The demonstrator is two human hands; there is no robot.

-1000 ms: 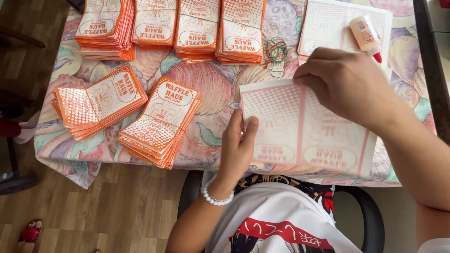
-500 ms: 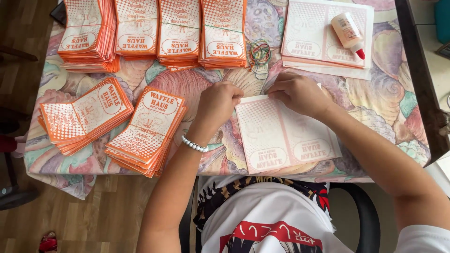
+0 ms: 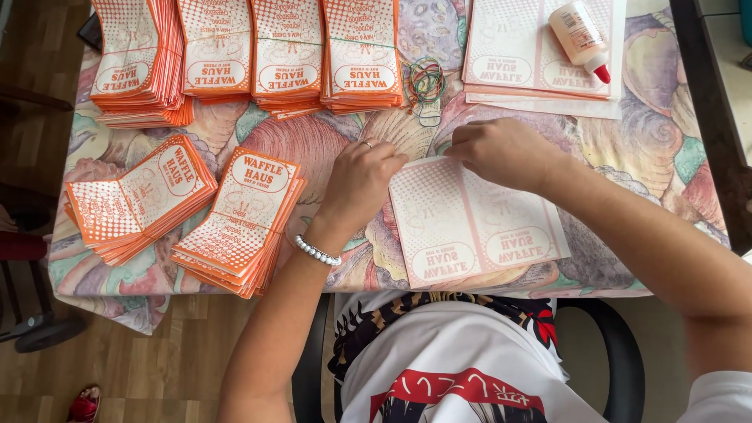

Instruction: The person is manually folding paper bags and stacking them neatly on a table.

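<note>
A flat sheet of white paper printed with orange dots (image 3: 474,223) lies on the table in front of me, folded lengthwise. My left hand (image 3: 362,182), with a ring and a bead bracelet, presses its fingertips on the sheet's top left corner. My right hand (image 3: 501,153) pinches the top edge near the middle. Both hands touch the same sheet.
Folded orange and white bags lie in two fanned stacks (image 3: 235,223) at the left and in a row of stacks (image 3: 286,55) along the far edge. Rubber bands (image 3: 425,82) lie behind my hands. A glue bottle (image 3: 580,33) rests on flat sheets (image 3: 513,59). The flowered tablecloth (image 3: 627,149) covers the table.
The sheet is now folded narrower. My left hand has moved from its near left edge up to the top left corner, and my right hand has come to the top edge.
</note>
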